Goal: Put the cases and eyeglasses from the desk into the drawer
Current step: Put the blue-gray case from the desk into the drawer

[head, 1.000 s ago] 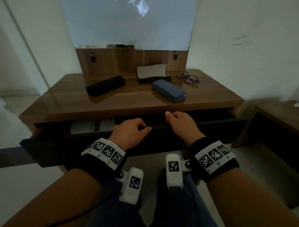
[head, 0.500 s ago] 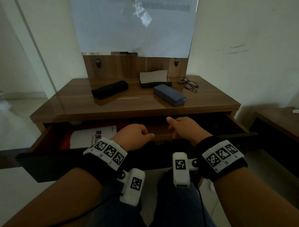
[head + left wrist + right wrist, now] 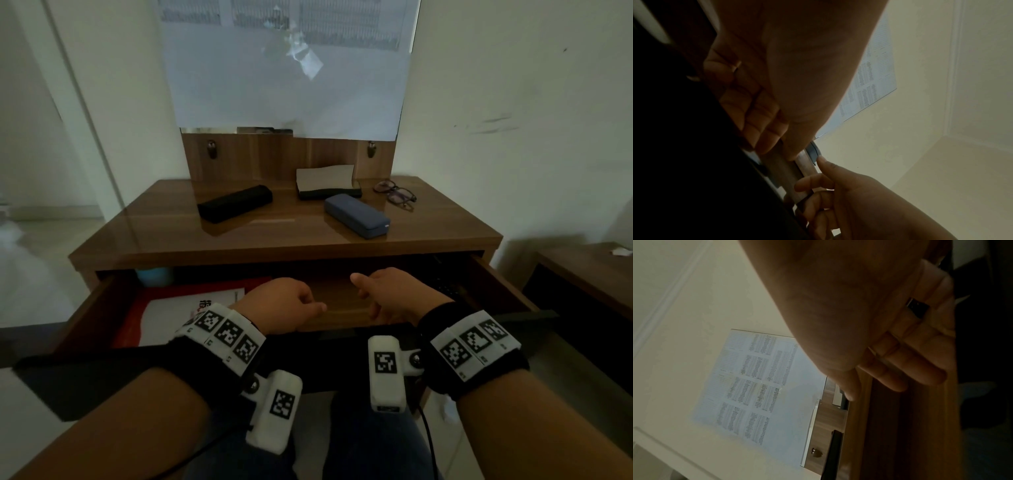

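On the wooden desk [image 3: 281, 236] lie a black case [image 3: 234, 202] at back left, a blue case [image 3: 356, 215] right of centre, a flat grey-topped case [image 3: 327, 181] against the back panel, and eyeglasses [image 3: 395, 194] at back right. Below it the drawer stands pulled out, its dark front panel [image 3: 102, 377] nearest me. My left hand [image 3: 284, 305] and right hand [image 3: 394, 296] sit side by side at the middle of that panel. In the left wrist view the left fingers [image 3: 756, 116] curl against it. The right fingers [image 3: 920, 353] hook over it more loosely.
Inside the drawer at left lie a red folder [image 3: 130, 325] under a white printed sheet [image 3: 168, 315], with a teal object [image 3: 154, 275] behind them and a dark item [image 3: 445, 284] at right. A low wooden side table [image 3: 589, 274] stands to the right. Paper [image 3: 287, 68] covers the mirror.
The drawer has slid out towards me with both hands on its front, so more of the red folder and the inside shows. The things on the desk have not moved.
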Tool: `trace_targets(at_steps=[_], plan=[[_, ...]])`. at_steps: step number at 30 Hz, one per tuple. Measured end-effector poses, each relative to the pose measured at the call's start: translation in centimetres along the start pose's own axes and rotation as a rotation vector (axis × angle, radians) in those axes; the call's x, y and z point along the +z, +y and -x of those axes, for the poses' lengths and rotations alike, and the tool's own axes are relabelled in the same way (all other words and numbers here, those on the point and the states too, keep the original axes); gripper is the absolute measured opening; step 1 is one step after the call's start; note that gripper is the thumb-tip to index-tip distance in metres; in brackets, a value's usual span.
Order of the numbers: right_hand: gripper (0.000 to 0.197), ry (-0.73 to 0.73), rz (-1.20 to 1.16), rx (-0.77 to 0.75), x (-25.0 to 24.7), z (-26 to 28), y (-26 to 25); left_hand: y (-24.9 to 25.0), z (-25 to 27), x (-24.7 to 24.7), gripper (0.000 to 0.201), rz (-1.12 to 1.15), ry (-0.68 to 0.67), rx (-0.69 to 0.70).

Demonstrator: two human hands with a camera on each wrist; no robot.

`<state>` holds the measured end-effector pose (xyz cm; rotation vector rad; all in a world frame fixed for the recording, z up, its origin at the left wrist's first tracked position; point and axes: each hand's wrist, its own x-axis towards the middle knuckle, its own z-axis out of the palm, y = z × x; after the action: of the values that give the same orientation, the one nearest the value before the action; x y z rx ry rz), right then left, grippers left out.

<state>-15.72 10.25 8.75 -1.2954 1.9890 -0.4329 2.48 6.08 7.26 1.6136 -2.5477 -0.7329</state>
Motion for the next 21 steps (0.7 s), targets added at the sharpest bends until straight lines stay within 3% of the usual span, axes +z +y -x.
trace_targets(at_steps=[9,15,18,21], plan=[[0.054,-0.026,0.048,0.03,-1.0,0.3,-0.8,0.3,-0.3,-1.3,0.028,0.085,-0.076,-0.017],[0.056,0.223,-0.004,-0.059,-3.4,-2.1,-2.3,1.3,-2.5,-4.5,0.039,0.143,0.052,0.05],[0.069,0.34,-0.082,-0.097,-4.7,-4.1,-2.6,1.9,-4.7,-6.0,0.045,0.219,0.128,0.078],[0.087,0.432,0.002,-0.083,-6.0,-6.3,-3.1,2.7,-7.0,-7.3,0.044,0.321,0.181,0.061]])
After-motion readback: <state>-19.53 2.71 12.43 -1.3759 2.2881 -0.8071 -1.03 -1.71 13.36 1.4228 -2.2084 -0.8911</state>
